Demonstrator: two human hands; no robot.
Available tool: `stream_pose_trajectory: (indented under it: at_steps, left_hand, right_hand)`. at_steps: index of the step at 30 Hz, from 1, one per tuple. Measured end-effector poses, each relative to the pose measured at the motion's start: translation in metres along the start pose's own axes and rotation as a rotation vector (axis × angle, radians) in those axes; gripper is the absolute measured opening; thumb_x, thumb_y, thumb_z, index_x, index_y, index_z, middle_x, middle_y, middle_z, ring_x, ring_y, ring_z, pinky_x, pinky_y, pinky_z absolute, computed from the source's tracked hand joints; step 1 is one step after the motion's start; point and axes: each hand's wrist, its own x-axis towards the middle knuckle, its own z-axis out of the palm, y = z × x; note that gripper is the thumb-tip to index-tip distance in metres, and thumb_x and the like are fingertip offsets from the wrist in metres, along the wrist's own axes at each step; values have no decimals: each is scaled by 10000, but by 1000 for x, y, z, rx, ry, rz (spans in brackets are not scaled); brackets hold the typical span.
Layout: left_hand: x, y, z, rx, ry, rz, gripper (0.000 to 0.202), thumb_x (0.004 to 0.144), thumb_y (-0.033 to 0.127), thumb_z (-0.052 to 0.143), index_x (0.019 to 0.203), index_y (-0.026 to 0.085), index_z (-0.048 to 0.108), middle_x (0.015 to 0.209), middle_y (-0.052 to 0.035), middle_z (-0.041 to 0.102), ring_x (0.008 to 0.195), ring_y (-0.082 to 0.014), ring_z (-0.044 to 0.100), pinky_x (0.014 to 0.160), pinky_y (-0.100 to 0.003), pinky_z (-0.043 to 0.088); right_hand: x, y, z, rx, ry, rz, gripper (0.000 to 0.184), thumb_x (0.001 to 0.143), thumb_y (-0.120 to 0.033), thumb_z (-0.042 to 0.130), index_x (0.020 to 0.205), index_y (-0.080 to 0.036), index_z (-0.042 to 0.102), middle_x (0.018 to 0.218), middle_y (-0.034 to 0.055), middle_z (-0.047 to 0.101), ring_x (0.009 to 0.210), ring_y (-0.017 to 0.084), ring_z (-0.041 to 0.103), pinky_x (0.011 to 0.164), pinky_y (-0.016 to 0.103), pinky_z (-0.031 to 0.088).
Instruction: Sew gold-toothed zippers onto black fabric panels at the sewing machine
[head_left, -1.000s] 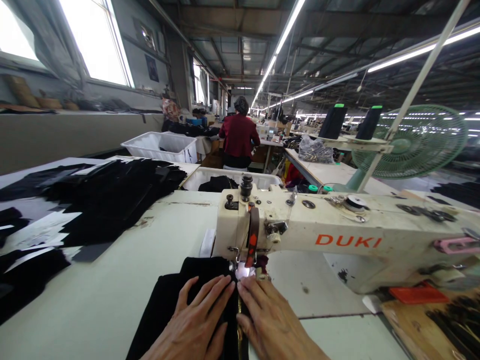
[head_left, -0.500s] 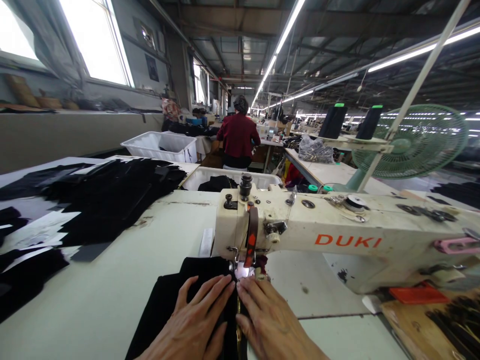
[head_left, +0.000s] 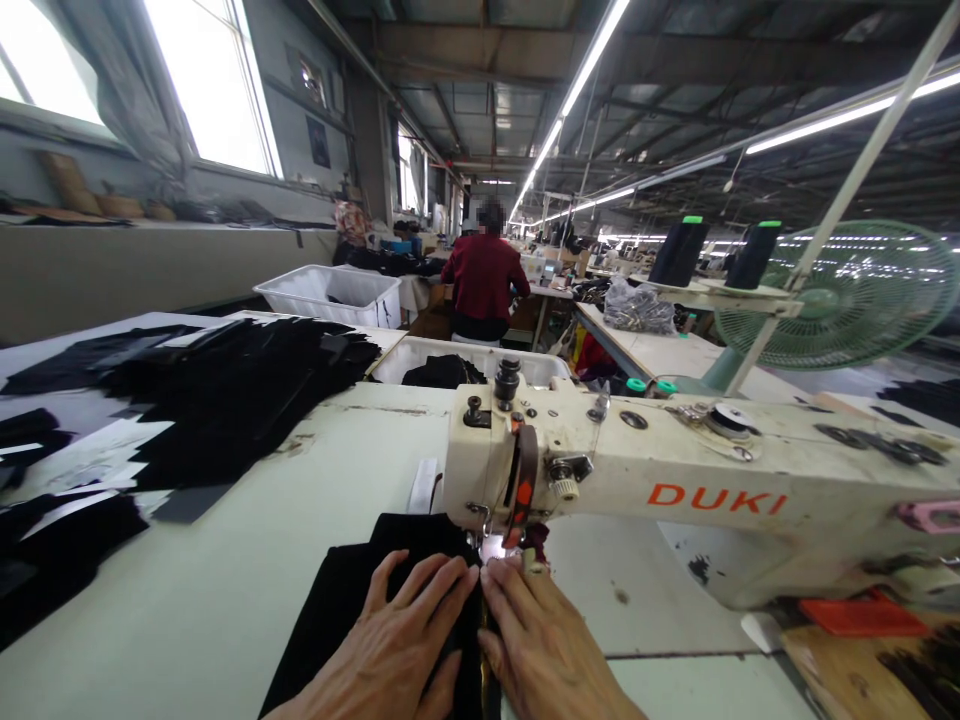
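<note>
My left hand [head_left: 394,645] lies flat with spread fingers on a black fabric piece [head_left: 352,590]. My right hand [head_left: 544,645] presses flat beside it, fingertips close to the lit needle area of the cream sewing machine [head_left: 675,485]. A gold zipper [head_left: 486,675] runs between the two hands under the fabric edge. Both hands rest on the cloth just in front of the presser foot.
Piles of black cut pieces [head_left: 217,385] cover the left of the table [head_left: 187,600]. White bins [head_left: 330,295] stand behind. A person in a red top [head_left: 484,285] sits ahead. A green fan [head_left: 840,295] and thread cones [head_left: 679,250] stand at the right.
The view has shifted slightly right and down. Both hands stay flat on the fabric at the needle, edged a little forward.
</note>
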Motion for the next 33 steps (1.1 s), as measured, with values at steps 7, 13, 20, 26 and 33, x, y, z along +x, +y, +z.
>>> stream_pose_trajectory:
  at_steps: [7,13,20,26,33]
  left_hand:
    - [3,-10,10,-57,-1,-4,615,899,186,521,1497,223,381,1457,-71,517,1321,-277,480,1129,-537,333]
    - [1,-9,6,-55,-9,7,603,899,177,524,1487,212,394,1459,-64,519,1316,-263,493,1127,-508,350]
    - [6,-6,2,-11,49,62,555,884,133,522,1434,158,454,1406,-77,570,1288,-249,518,1128,-464,363]
    - [9,-7,2,-18,36,72,518,906,141,525,1420,155,461,1412,-89,563,1305,-266,508,1116,-485,386]
    - [4,-5,-8,-72,-50,33,489,1020,271,473,1496,203,379,1509,-87,455,1414,-261,375,1156,-567,277]
  right_hand:
    - [2,4,0,-32,-154,25,416,990,-338,527,1330,-103,576,1332,141,612,1151,297,626,932,416,571]
    - [2,7,-4,5,-117,2,395,1005,-336,495,1320,-119,592,1323,117,624,1135,288,641,918,392,583]
    - [5,13,-12,81,-121,-48,357,989,-237,507,1313,-111,587,1306,105,637,1133,253,647,976,365,550]
    - [-1,16,-8,45,-192,-45,406,981,-194,491,1380,-125,530,1328,119,619,1188,280,613,977,427,552]
    - [5,13,-24,126,-256,-24,515,911,-79,470,1422,-146,478,1450,102,513,1321,230,493,1114,419,426]
